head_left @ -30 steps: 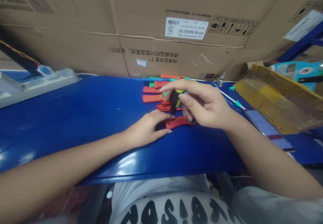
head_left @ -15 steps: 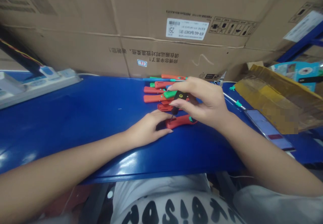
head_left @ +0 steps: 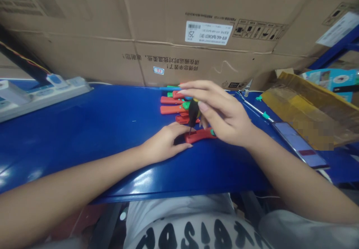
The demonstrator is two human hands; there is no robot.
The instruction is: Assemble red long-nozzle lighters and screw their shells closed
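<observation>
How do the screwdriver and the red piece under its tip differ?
The screwdriver is black and yellow; the red piece has green on it. The screwdriver stands nearly upright; the red piece lies flat. The right hand holds the screwdriver; the left hand, the red piece. Both are held.

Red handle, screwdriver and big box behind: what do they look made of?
Red handle: probably hard moulded plastic, satin, judging by its even colour and smooth curve. Screwdriver: black-and-yellow grip, plastic or rubber by its dull two-tone look; thin shaft, probably metal. Box: matt brown cardboard, shown by creases and printed markings.
</observation>
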